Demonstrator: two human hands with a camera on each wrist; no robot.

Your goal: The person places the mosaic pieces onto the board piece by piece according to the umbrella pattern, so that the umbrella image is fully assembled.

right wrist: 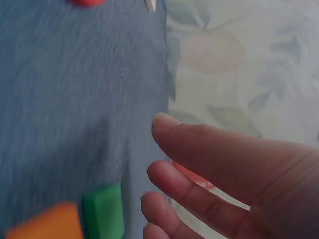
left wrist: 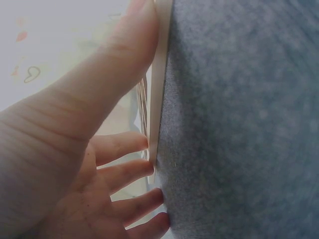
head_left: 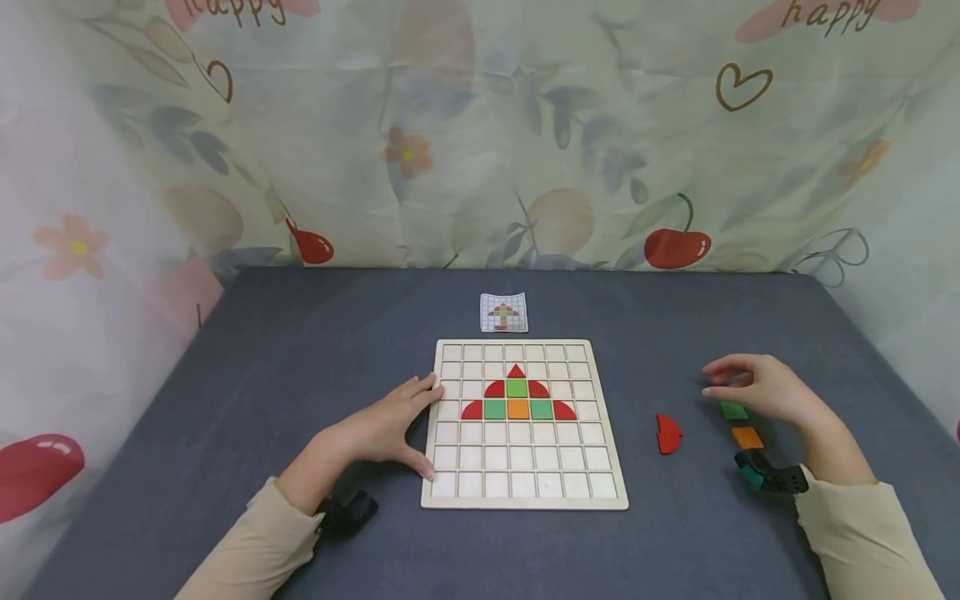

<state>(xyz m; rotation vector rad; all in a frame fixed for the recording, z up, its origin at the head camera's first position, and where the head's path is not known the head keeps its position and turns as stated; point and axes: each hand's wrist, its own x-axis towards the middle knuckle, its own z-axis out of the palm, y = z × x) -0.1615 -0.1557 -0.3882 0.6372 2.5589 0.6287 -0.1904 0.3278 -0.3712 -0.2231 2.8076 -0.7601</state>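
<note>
Grid board (head_left: pixel 519 433) sits centrally on the counter (head_left: pixel 345 350), left hand (head_left: pixel 384 423) spread along its edge, while the right hand (head_left: pixel 767 390), its grip empty and slightly parted, hovers by the green block (head_left: pixel 733 411), apparently piece-picking, which calls for a pinch next!

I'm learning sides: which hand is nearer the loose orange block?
Right. The right hand is just beyond the loose orange block; the left hand is far left, touching the grid board.

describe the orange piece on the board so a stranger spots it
Find the pale gridded board on the dark table. In its lowest colored row, the orange square sits between two green squares, the only orange one on that board.
</note>
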